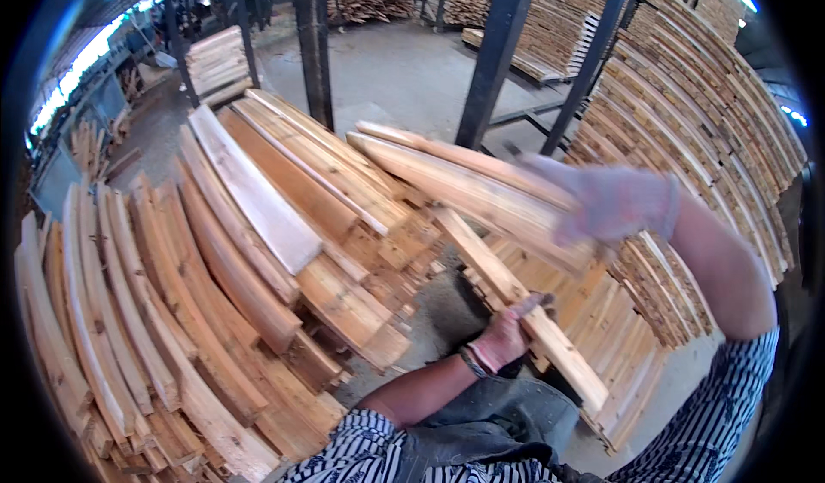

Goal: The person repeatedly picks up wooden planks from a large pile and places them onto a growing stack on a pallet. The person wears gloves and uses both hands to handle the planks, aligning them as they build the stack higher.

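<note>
My left hand [505, 339], in a pale glove with a band at the wrist, is closed round a narrow wooden plank [563, 358], thumb over its top. That plank slants from the middle of the view down to the right. My right hand [614, 199], gloved and blurred by motion, is at the near end of two wooden boards [464, 182], apparently gripping them. Their far ends reach toward the piled boards on the left. Below my hands lies a stack of flat boards [614, 328]. The right hand's fingers are partly smeared.
A large pile of loose boards [223, 302] fills the left side. Dark metal posts [498, 58] stand ahead, with concrete floor [387, 70] beyond. A tall stack of layered planks [687, 122] rises at the right. More timber [374, 6] lies far back.
</note>
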Motion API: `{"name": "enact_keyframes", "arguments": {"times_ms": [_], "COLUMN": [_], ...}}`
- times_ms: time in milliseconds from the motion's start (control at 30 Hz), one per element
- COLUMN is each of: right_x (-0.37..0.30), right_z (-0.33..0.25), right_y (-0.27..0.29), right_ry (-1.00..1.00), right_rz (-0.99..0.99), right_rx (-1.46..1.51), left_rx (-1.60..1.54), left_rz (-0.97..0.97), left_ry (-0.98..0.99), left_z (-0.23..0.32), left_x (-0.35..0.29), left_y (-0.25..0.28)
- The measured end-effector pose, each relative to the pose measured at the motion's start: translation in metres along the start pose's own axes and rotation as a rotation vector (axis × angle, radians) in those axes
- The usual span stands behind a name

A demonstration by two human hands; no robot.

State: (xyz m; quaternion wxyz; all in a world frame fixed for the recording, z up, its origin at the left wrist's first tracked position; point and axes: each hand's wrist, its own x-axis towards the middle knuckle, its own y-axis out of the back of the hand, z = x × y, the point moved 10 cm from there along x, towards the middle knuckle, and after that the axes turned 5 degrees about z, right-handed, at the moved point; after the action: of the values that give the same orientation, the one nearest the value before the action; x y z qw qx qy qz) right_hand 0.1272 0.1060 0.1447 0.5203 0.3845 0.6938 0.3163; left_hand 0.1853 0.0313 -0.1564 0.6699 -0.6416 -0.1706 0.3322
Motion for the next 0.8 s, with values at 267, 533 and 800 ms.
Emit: {"name": "enact_keyframes", "arguments": {"times_ms": [267,533,800], "right_x": [-0.144,-0.138,-0.161], "right_z": [0.205,0.209,0.251], "right_y": [-0.160,-0.200,-0.118], "right_ry": [-0.086,-0.073,0.139], "right_rz": [0.001,0.281,0.767], "right_rx": [0.634,0.460,0.607], "left_rx": [-0.104,0.140,0.786], "left_rz": [-0.277,-0.096,-0.262], "left_ry": [-0.020,0.143,-0.065], "left_z": [-0.013,-0.098,-0.086], "left_x": [-0.015,-0.037,0.013], "left_y": [-0.021,-0.021,-0.141]}}
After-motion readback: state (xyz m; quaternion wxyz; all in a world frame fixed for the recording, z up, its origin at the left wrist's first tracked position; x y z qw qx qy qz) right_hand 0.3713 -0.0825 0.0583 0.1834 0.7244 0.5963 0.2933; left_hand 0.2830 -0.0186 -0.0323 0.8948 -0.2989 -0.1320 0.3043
